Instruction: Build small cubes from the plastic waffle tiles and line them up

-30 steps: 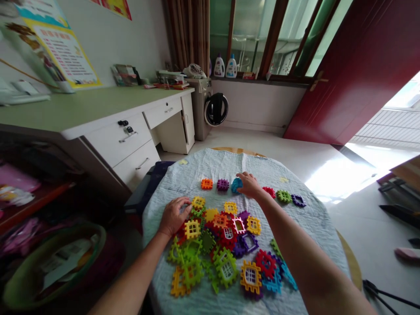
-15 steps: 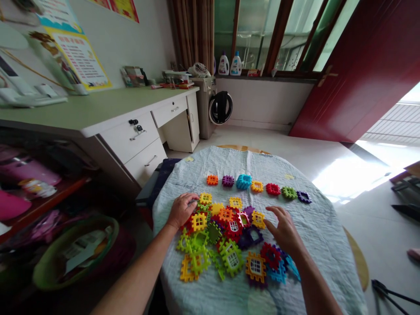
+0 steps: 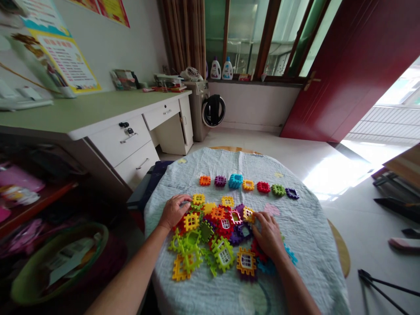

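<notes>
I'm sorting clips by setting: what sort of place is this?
Probably a room in a home or small childcare space: a desk with drawers, a washing machine with detergent bottles on the sill, and toy blocks on a cloth-covered table.

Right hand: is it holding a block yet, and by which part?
Nothing is lifted. The right hand lies flat on the block pile, fingertips touching a yellow block at its near edge; a closed grip cannot be told.

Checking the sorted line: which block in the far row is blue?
The blue block, third from the left in the far row, between purple and yellow; it also stands taller than the others.
</notes>
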`<state>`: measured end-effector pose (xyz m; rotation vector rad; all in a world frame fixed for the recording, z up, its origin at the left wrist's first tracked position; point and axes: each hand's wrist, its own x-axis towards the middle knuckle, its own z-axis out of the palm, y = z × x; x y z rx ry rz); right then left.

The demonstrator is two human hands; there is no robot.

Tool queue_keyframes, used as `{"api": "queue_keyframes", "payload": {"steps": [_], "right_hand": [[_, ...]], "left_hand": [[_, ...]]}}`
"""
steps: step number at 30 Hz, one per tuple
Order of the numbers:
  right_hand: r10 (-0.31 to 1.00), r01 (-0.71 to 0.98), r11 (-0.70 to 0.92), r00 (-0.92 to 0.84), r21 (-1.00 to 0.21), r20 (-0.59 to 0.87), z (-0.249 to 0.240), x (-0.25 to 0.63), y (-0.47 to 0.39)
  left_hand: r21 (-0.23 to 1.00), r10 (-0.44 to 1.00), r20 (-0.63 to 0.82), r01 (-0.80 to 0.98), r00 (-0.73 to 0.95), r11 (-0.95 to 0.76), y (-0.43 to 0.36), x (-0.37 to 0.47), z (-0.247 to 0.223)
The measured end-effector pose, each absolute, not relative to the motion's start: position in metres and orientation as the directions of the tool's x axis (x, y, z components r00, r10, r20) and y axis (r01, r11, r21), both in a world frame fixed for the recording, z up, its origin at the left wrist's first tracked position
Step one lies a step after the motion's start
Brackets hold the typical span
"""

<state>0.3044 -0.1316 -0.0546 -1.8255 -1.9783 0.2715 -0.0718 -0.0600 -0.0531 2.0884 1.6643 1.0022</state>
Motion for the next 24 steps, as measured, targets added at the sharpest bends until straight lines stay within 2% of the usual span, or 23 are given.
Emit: {"api": "queue_keyframes", "payload": {"steps": [8,13,18,21,24], "right_hand": [[0.987,0.862,0.121,-0.051,-0.492,0.154,-0.05,0.311,-0.121],[0.977,0.839,0.199,-0.131,-0.506,0.166,-0.04,0.308,-0.101],[0.977,0.83,0.212,-0.195,-0.516,0.088,-0.034,0.3,-0.088],[0.99,0.766,0.116,-0.138,-0.632,0.015,-0.032,0.308,-0.084],[0.995,0.62,-0.019,-0.068,-0.784,-0.078,-0.034,0.321,-0.081]], "left_hand": [[0.647,0.946,0.316,0.713,0.075,-0.272,-0.058,-0.073,-0.054],[0.693,0.963,0.266,0.688,0.035,-0.216,-0.053,-0.076,-0.059],[0.69,0.974,0.226,0.703,0.021,-0.175,-0.042,-0.076,-0.058],[0.668,0.971,0.24,0.724,0.011,-0.173,-0.037,-0.074,-0.058],[0.616,0.942,0.332,0.766,-0.039,-0.185,-0.037,-0.074,-0.059]]}}
